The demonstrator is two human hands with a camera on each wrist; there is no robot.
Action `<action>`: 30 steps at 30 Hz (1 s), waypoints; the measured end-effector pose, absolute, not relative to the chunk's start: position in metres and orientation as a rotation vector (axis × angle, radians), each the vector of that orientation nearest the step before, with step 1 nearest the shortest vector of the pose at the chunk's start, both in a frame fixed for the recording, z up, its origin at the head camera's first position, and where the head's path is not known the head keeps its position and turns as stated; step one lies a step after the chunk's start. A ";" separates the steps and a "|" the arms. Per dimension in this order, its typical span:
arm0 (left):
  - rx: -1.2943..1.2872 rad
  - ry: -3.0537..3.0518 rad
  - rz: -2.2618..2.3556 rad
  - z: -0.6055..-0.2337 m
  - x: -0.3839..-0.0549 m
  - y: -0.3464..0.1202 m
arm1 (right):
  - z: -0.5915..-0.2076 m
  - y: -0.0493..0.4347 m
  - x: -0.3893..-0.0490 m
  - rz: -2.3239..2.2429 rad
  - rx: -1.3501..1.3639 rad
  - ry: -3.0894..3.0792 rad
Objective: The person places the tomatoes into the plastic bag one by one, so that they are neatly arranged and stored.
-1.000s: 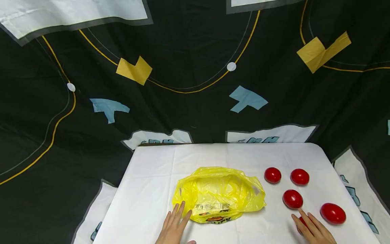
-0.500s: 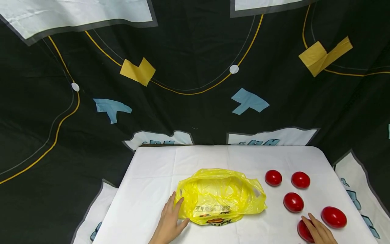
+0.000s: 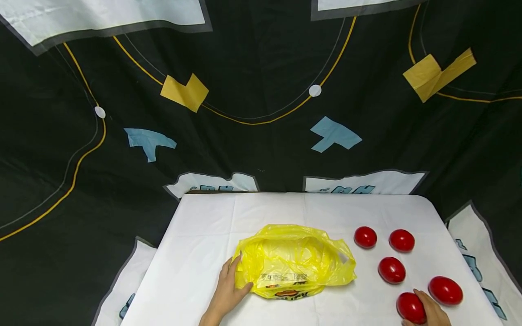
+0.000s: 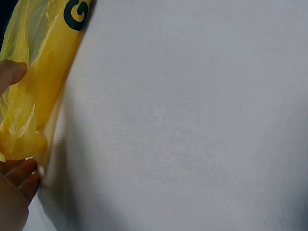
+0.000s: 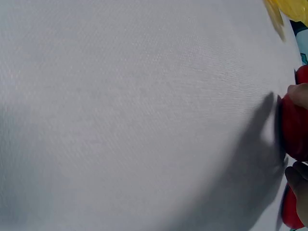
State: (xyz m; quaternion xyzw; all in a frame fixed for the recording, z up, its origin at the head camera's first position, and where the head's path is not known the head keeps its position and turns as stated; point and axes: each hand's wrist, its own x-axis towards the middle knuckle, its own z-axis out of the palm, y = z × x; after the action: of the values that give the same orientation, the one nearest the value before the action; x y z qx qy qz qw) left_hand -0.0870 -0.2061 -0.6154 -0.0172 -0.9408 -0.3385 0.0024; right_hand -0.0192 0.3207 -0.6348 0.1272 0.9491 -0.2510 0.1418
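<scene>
Head view: with R hand (image 3: 435, 311) gripping nearest red ball (image 3: 409, 308), well apart to R of yellow bag (image 3: 293, 258), with L hand (image 3: 224, 290) holding bag's L end, long axis approx. L-to-R.

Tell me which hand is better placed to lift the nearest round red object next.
The right hand, probably: it grips that round red object, whereas the left hand holds the side of the yellow plastic bag.
</scene>
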 end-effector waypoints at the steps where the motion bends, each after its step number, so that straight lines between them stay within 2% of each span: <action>1: -0.060 -2.936 -1.076 -0.617 -0.087 -0.206 | -0.636 0.322 -0.020 -0.740 0.387 2.717; 14: -0.085 -2.875 -1.111 -0.626 -0.089 -0.205 | -0.655 0.325 -0.020 -0.798 0.468 2.731; 30: -0.084 -2.785 -1.142 -0.637 -0.087 -0.200 | -0.652 0.321 -0.018 -0.798 0.516 2.743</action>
State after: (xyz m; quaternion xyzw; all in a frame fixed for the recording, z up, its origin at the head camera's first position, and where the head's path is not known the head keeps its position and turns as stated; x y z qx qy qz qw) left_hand -0.0871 -0.2003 -0.6367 -0.0277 -0.9228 -0.3786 0.0653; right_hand -0.0177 0.3211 -0.6519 0.1763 0.9382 -0.2730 0.1188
